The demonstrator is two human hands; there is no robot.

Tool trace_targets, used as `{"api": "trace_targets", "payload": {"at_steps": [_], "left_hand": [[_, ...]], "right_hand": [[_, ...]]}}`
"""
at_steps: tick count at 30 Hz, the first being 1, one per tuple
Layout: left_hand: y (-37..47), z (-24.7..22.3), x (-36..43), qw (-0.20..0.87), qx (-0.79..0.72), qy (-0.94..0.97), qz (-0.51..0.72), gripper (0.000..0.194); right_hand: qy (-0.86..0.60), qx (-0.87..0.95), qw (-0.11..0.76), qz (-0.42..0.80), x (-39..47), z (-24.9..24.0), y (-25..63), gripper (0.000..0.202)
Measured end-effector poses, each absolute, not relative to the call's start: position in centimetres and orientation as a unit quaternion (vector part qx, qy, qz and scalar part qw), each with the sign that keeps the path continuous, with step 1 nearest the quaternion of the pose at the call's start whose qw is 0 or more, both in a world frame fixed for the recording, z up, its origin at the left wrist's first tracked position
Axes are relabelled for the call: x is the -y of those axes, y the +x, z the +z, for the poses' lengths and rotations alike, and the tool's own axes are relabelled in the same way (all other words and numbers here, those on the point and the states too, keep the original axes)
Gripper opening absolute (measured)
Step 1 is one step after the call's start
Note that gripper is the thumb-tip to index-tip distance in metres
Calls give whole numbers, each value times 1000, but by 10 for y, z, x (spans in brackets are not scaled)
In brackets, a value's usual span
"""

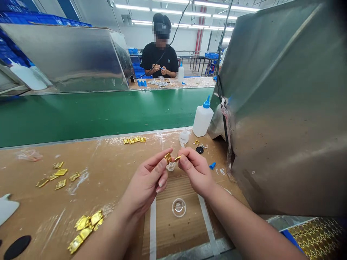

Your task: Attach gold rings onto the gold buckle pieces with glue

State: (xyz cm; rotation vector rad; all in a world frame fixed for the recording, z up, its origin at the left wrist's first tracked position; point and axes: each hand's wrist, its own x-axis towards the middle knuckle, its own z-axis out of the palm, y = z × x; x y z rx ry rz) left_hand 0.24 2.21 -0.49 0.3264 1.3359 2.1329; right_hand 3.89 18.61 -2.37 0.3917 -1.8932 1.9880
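Note:
Between thumb and fingers of my left hand [148, 180] is a small gold piece [168, 157], held up over the bench. My right hand [197, 172] pinches a smaller gold piece [177, 158] close beside it; whether the two touch I cannot tell. Just below and behind the fingertips a small clear cup [171, 166] shows in part. Nearer to me, a round clear dish [179, 207] rests on the wooden board between two pale tape strips. Gold pieces [85, 229] lie in a cluster left of my left forearm.
More gold pieces [60, 172] lie at left, with a short row [134, 140] farther back. A white bottle [202, 119] with blue nozzle stands by the metal hood [282, 115] at right. Beyond the green belt [103, 112] a co-worker [160, 57] sits. A gold-filled tray [317, 238] is low right.

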Motion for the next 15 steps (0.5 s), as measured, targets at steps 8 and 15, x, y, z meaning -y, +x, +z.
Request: {"api": "trace_targets", "payload": {"at_steps": [8,15], "left_hand": [[1,-6,-25,323,-508,137,786,35],[-2,-11,-25,334,-484,122,799,32]], "right_hand": [[188,798,232,524,-194,-15,39,19],[194,806,228,511,-195,-16,38,19]]}}
